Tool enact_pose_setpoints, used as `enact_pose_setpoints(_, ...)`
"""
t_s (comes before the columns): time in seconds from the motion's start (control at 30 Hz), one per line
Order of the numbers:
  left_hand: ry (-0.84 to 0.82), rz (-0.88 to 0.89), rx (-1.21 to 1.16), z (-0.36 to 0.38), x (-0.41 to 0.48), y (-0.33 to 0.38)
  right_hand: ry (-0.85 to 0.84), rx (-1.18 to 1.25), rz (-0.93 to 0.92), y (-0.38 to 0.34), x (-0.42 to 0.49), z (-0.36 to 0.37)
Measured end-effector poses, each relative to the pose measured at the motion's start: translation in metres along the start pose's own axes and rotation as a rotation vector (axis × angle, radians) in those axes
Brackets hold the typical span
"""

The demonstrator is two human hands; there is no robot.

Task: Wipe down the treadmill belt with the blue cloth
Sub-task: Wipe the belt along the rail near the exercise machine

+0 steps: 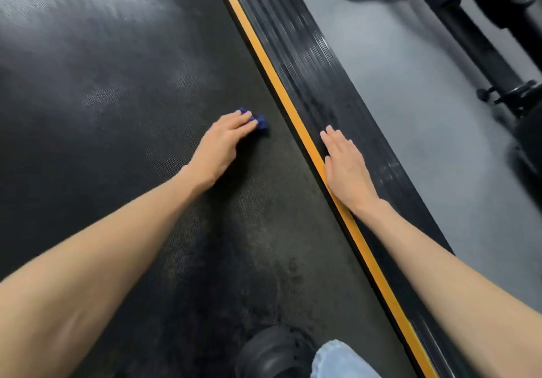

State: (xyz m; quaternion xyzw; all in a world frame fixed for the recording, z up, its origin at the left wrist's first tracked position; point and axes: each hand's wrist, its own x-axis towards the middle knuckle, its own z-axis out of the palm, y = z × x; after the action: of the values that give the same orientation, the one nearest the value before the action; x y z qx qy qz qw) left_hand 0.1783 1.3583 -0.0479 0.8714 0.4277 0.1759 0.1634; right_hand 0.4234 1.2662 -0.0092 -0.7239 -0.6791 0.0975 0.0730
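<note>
Dark treadmill belt (117,90) seen from above: my left hand (221,143) works a blue cloth (262,121) on it while my right hand (347,168) braces on the side rail (316,63).

Bunched into a small wad, the cloth sits under my left fingers (239,119), which curl over it and pinch it down onto the belt, close to the orange stripe (281,96) along the belt's right edge; I judge the wad concentrates pressure. My right fingers (333,140) lie straight and pressed together, palm flat on the ribbed black rail, probably to steady my lean. The belt is matte rubber with a fine dotted weave, hazy with pale smears further ahead. Smooth grey floor (410,90) lies beyond the rail.
</note>
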Motion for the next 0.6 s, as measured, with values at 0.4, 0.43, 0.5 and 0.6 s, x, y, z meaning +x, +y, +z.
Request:
enact_pose_setpoints(0.4,-0.249,0.583,-0.129,0.040,-0.059,0.088,-0.001,0.048,0.012,0.001,-0.015,0.012)
enact_pose_setpoints(0.43,-0.186,0.460,-0.108,0.035,-0.042,0.071,-0.001,0.042,0.021,0.000,-0.015,0.013)
enact_pose_setpoints(0.5,-0.051,0.226,-0.029,0.019,-0.013,0.032,-0.014,0.038,0.044,0.000,-0.014,0.015)
enact_pose_setpoints(0.6,0.019,-0.052,-0.029,-0.004,0.005,-0.018,-0.046,0.065,0.034,0.000,-0.012,0.013)
